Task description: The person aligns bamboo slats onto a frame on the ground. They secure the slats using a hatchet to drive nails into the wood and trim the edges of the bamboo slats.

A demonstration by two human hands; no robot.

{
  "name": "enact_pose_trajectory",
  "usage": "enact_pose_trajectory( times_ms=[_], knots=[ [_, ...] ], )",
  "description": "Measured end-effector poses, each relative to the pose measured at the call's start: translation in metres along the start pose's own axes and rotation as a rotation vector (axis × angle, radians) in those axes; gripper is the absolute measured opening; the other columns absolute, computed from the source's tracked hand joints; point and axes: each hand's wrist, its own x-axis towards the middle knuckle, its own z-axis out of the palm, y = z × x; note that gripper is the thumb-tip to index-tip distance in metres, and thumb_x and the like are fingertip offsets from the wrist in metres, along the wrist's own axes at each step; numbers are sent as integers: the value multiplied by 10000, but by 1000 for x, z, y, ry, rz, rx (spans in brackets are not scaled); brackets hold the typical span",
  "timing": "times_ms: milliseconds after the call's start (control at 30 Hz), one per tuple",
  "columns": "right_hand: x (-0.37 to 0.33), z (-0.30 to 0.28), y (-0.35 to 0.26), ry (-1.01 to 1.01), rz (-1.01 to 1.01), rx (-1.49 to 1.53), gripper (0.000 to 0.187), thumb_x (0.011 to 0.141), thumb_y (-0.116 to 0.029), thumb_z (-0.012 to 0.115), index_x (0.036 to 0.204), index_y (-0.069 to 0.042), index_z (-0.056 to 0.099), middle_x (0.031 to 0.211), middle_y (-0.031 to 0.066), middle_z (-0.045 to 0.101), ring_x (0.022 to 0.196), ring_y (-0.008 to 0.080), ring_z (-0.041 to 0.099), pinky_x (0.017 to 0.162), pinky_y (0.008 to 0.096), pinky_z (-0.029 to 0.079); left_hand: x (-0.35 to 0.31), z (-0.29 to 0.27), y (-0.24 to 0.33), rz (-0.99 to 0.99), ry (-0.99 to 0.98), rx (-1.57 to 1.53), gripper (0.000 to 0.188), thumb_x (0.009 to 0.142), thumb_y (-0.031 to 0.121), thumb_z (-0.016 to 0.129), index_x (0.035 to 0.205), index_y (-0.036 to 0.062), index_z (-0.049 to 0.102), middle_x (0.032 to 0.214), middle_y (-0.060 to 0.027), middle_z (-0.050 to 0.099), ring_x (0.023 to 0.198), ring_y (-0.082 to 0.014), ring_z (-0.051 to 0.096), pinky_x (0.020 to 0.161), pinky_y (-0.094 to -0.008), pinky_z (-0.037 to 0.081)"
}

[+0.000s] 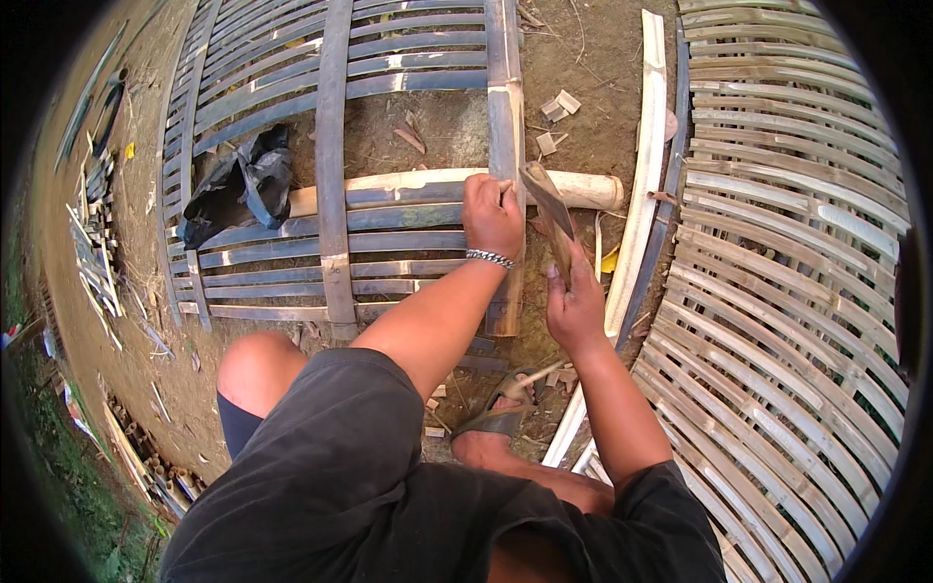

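The person crouches over a bamboo lattice panel [389,243] on the earth ground; the left hand [491,214] has its fingers curled closed on the top of a thick bamboo pole [505,107], and the right hand [575,306] grips the handle of a dark broad blade [549,209] just beside it. The pole looks stiff, hard and rather smooth, so I think a grip near its cut end is safest. The blade's edge and what the left fingertips press are hard to see.

Outdoor bamboo workshop; slatted panels [797,194]
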Motion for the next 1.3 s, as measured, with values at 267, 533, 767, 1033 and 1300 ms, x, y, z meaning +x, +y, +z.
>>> enact_pose_trajectory(
  times_ms=[267, 533, 767, 1033, 1300],
  knots=[
    [10, -5, 1, 5, -1, -30, 613, 946, -49, 593, 1519, -191, 428, 1153, 227, 666, 976, 446, 672, 812, 491, 545, 1, -1, 1, -37, -23, 8, 100, 812, -3, 685, 901, 13, 643, 1009, -183, 584, 947, -395, 615, 821, -472, 513],
    [5, -3, 6, -143, 134, -103, 617, 945, -51, 601, 1519, -195, 427, 1206, 223, 662, 1034, 464, 657, 856, 504, 544, 1, -2, -4, 67, -16, 58, 202, 809, -22, 646, 1009, -1, 622, 1089, -206, 565, 925, -392, 612, 818, -462, 514],
    [9, -2, 2, -36, 26, 72, 557, 966, -73, 597, 1499, -149, 452, 1295, 242, 638, 1145, 445, 640, 949, 474, 523, -2, -7, -5, 33, 9, -82, 367, 833, -65, 458, 1199, -40, 474, 1184, -257, 472, 942, -372, 525, 868, -448, 461],
    [11, -14, -10, 45, 0, 165, 504, 972, -78, 586, 1463, -78, 472, 1318, 231, 634, 1189, 427, 628, 995, 451, 508, -2, -6, -5, 44, 80, -105, 296, 867, -73, 450, 1160, -41, 471, 1121, -235, 485, 941, -363, 508, 878, -436, 444],
    [14, -9, -7, -93, 142, -65, 544, 935, -35, 595, 1457, -107, 459, 1288, 262, 623, 1145, 476, 616, 941, 502, 517, 1, -2, -12, 79, 106, -56, 278, 875, -84, 454, 1149, -38, 473, 1105, -231, 494, 936, -368, 517, 873, -443, 447]
  ],
)
